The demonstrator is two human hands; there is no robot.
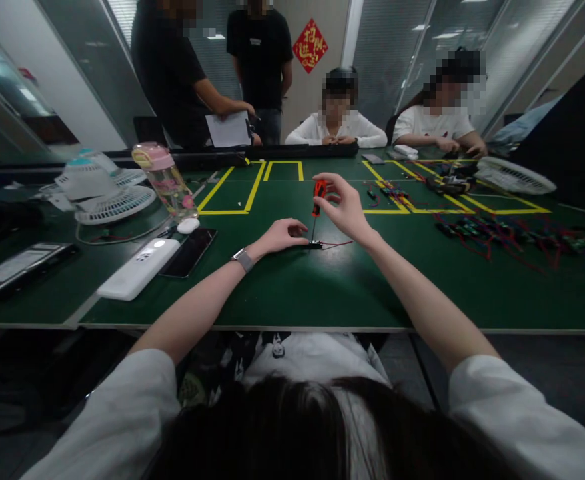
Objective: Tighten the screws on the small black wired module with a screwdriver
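My right hand [341, 203] is closed around the red and black handle of a screwdriver [320, 190], which stands almost upright. Its thin shaft points down, and the tip meets a small black electronic part [315, 245] with red and dark wires [336, 244] trailing to the right. From the left, my left hand [286, 235] has its thumb and fingertips at the left end of this part, steadying it against the green table [292, 293]. The exact contact of the fingertips is too small to make out. A watch sits on my left wrist.
Left lie a phone [190, 252], a white power bank [140, 268], a pink-lidded bottle [165, 177] and white fans [115, 203]. Wired parts [522, 237] pile up at right. Yellow tape [222, 212] marks the table. Two people sit opposite; two others stand behind.
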